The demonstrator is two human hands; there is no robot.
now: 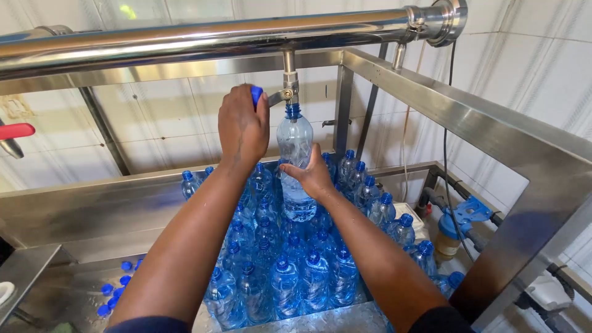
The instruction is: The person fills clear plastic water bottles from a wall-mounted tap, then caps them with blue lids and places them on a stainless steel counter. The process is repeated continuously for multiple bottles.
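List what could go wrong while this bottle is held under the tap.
1. The bottle could overflow if the left hand, on the blue tap handle, closes it late.
2. The right hand grips only the bottle's side; it may slip as it gets heavier.
3. A dropped bottle would likely topple the capped bottles packed below.

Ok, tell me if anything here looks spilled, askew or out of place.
Only the loose blue caps stand out, scattered on the steel ledge at lower left. No spill shows. The right hand holds the bottle upright under the tap, the left hand is on the tap's blue handle, and the capped bottles stand upright.
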